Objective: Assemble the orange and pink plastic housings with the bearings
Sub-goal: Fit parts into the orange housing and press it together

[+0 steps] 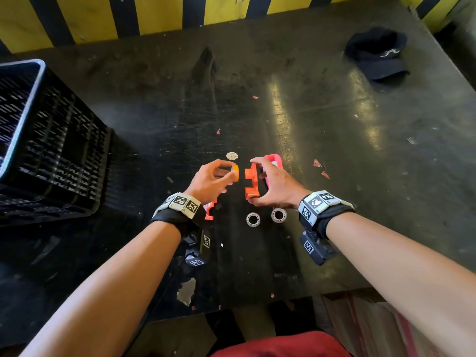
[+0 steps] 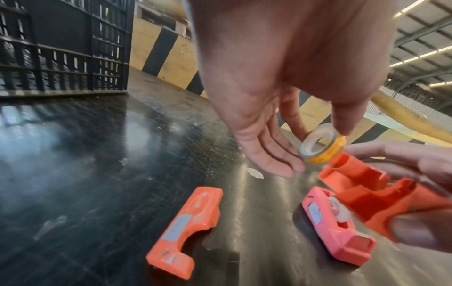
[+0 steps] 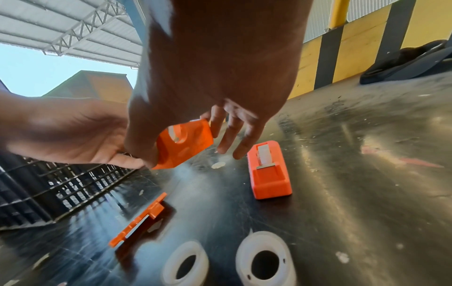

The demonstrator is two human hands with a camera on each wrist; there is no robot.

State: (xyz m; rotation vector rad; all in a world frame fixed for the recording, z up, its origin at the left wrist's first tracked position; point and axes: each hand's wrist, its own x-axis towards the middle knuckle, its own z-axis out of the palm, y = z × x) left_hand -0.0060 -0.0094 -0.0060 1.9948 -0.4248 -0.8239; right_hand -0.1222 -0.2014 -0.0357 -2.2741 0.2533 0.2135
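Note:
My left hand (image 1: pixel 231 171) pinches a yellow ring-shaped roll (image 1: pixel 236 172) between thumb and fingers, held above the table; the left wrist view shows the roll (image 2: pixel 326 152) at the fingertips. Just to its right, my right hand (image 1: pixel 255 181) grips an orange housing (image 1: pixel 251 180) upright by its two ends, also seen as the orange housing (image 3: pixel 183 144). A pink housing (image 1: pixel 274 159) lies behind that hand. Another orange housing half (image 2: pixel 186 222) lies flat under my left wrist. Two white bearings (image 1: pixel 253 219) (image 1: pixel 279 215) lie side by side near my right wrist.
A black slatted crate (image 1: pixel 51 150) stands at the left. A black cap (image 1: pixel 377 54) lies at the far right corner. A small white disc (image 1: pixel 232 156) and red scraps (image 1: pixel 319 167) dot the dark table (image 1: pixel 360 124). A yellow-and-black striped wall runs along the back.

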